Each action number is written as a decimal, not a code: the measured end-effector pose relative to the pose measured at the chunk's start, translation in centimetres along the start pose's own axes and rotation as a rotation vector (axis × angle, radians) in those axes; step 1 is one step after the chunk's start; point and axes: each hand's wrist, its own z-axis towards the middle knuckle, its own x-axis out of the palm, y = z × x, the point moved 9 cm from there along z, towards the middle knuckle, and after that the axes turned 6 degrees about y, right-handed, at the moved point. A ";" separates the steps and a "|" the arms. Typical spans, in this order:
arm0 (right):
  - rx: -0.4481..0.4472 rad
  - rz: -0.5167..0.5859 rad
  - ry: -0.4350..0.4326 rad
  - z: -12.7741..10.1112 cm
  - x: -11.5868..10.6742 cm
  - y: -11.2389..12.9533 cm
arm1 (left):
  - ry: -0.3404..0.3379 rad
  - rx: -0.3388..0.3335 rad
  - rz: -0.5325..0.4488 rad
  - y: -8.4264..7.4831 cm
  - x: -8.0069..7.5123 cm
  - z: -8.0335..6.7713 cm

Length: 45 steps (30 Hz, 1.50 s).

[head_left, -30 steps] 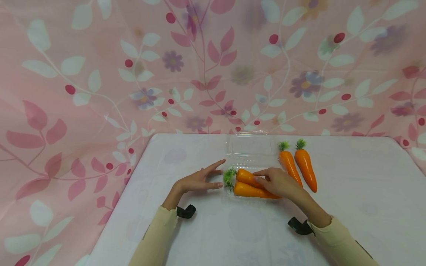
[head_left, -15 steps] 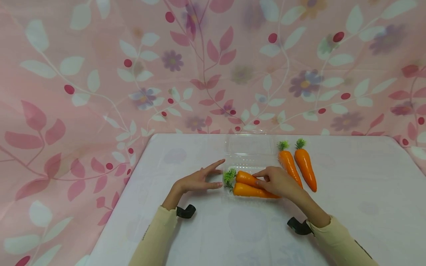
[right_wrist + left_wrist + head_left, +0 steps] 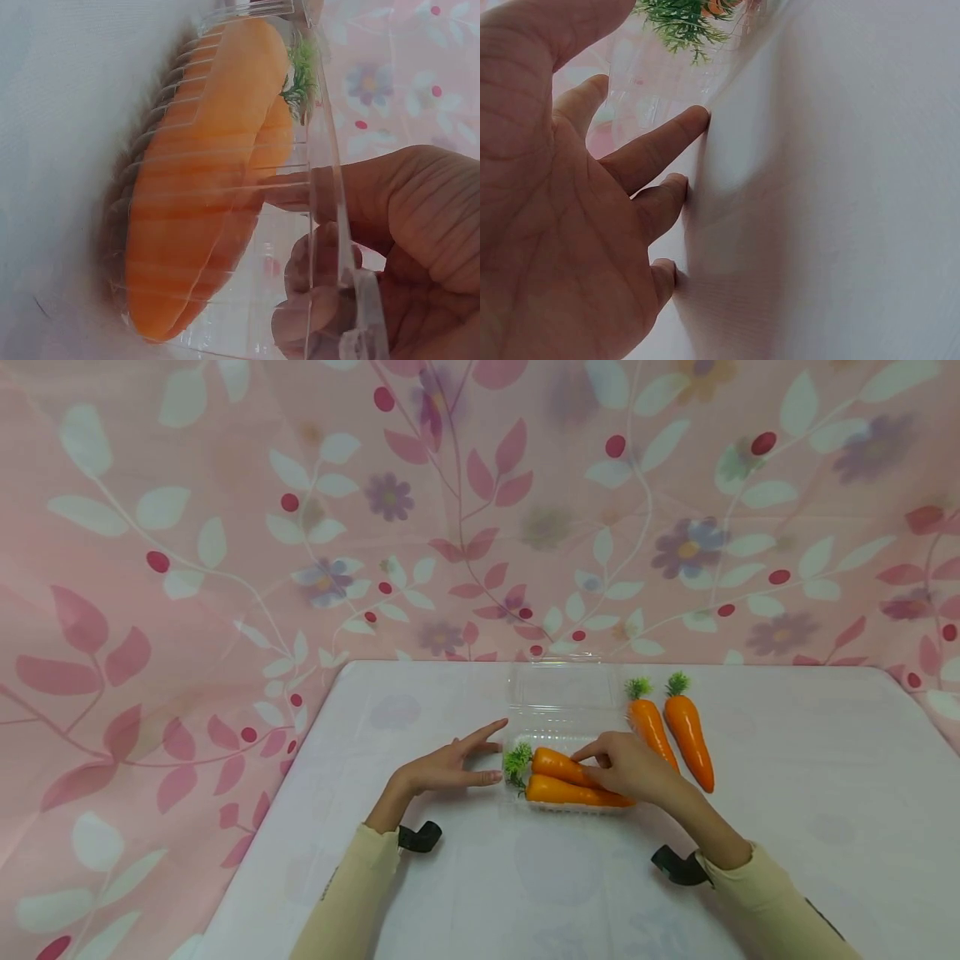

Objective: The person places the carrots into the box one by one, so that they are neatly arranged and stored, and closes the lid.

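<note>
Two orange carrots with green tufted tops lie side by side in a clear plastic box, the far carrot (image 3: pixel 557 765) behind the near carrot (image 3: pixel 566 792). My right hand (image 3: pixel 633 770) reaches in from the right and pinches the far carrot between thumb and index finger. Through the clear wall (image 3: pixel 330 195) in the right wrist view, the thumb meets that carrot, and the near carrot (image 3: pixel 187 195) fills the front. My left hand (image 3: pixel 446 768) rests beside the box's left end, fingers spread. Its fingertips touch the white cloth in the left wrist view, below a green carrot top (image 3: pixel 686 26).
The box's clear lid (image 3: pixel 566 685) lies folded open toward the back edge. Two more carrots, one nearer the box (image 3: pixel 652 731) and one farther right (image 3: pixel 688 739), lie on the white table (image 3: pixel 810 843). A pink floral curtain (image 3: pixel 480 527) hangs behind.
My right hand has shifted slightly away from me, its thumb and index finger staying on the far carrot. My left hand holds its place.
</note>
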 end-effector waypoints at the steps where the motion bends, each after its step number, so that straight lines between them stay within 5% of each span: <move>1: -0.004 0.001 -0.001 0.0 0.0 0.0 | -0.001 -0.004 0.003 0.0 0.0 0.0; 21: -0.040 0.012 -0.074 -0.8 -2.3 0.4 | 0.007 -0.008 0.001 -0.1 -0.1 0.1; 45: 0.003 0.028 -0.337 -2.8 -6.3 -2.1 | 0.002 -0.023 -0.009 0.0 0.0 0.0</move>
